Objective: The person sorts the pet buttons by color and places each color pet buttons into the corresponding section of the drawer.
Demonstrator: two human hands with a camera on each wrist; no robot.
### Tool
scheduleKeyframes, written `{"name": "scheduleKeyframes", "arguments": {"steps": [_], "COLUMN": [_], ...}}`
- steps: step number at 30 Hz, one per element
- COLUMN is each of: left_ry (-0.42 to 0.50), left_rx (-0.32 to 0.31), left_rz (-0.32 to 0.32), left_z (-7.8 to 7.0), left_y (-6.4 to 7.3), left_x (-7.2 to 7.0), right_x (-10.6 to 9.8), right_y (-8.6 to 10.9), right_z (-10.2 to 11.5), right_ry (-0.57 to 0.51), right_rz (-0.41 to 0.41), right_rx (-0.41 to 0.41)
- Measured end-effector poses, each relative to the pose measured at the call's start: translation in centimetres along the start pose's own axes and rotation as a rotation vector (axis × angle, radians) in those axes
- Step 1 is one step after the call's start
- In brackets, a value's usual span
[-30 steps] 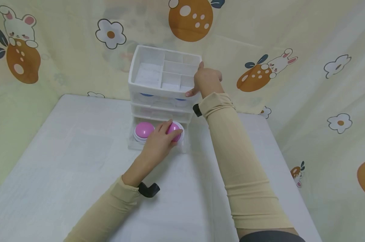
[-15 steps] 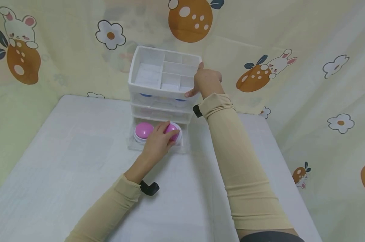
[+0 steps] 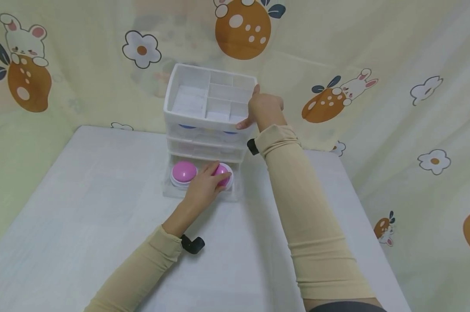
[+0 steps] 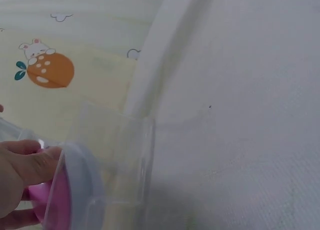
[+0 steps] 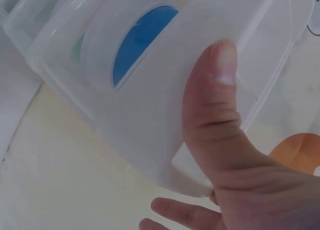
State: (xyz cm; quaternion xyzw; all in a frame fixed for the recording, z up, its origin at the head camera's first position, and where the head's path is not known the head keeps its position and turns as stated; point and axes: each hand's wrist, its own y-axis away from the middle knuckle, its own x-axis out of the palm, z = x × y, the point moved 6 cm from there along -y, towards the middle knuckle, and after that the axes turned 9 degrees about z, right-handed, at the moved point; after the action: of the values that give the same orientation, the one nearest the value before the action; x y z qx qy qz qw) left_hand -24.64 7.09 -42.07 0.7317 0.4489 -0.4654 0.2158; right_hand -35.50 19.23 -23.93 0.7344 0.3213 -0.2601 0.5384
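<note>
A white plastic drawer organizer (image 3: 188, 119) stands at the back of the table, its bottom drawer (image 3: 228, 197) pulled out. In that clear drawer lie two round white pieces with glossy pink domed tops. My left hand (image 3: 201, 186) pinches the right pink-domed piece (image 3: 221, 173) between thumb and fingers. Beside it sits the left pink-domed piece (image 3: 184, 172). My right hand (image 3: 266, 108) grips the organizer's right side near the top. In the right wrist view the thumb (image 5: 212, 94) presses on its front, the other fingers partly hidden behind.
The organizer's top tray (image 3: 189, 99) is divided into several compartments. Something with a blue face (image 5: 145, 42) shows through an upper drawer. A patterned curtain (image 3: 297, 47) hangs right behind the organizer. White cloth (image 3: 102, 208) covers the table.
My left hand has shifted slightly left with the right pink-domed piece inside the drawer. The right hand keeps its place on the organizer. The whole head view has drifted a little.
</note>
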Motion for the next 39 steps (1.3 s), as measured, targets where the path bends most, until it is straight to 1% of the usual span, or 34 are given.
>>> {"name": "scheduleKeyframes", "arguments": {"steps": [3, 10, 14, 22, 31, 34, 39], "left_ry": [-0.009, -0.063, -0.075, -0.097, -0.121, -0.123, -0.114], "left_rx": [-0.005, -0.001, -0.017, -0.021, -0.030, -0.024, 0.006], "left_rz": [0.022, 0.074, 0.102, 0.126, 0.190, 0.199, 0.200], "left_z": [0.1, -0.3, -0.3, -0.2, -0.1, -0.2, -0.1], "left_y": [-0.2, -0.9, -1.2, -1.9, -2.4, -2.5, -2.6], "left_x": [0.0, -0.2, 0.1, 0.3, 1.0, 1.1, 1.2], "right_x": [0.0, 0.0, 0.0, 0.1, 0.1, 0.1, 0.0], "right_y": [-0.1, -0.3, -0.3, 0.4, 0.3, 0.3, 0.2], "right_z": [0.1, 0.1, 0.0, 0.2, 0.3, 0.3, 0.4], "right_ry": [-0.005, -0.007, 0.001, 0.005, 0.011, 0.016, 0.016], "right_rz": [-0.006, 0.012, 0.011, -0.016, -0.005, 0.003, 0.012], "right_rx": [-0.004, 0.008, 0.009, 0.010, 0.019, 0.026, 0.026]}}
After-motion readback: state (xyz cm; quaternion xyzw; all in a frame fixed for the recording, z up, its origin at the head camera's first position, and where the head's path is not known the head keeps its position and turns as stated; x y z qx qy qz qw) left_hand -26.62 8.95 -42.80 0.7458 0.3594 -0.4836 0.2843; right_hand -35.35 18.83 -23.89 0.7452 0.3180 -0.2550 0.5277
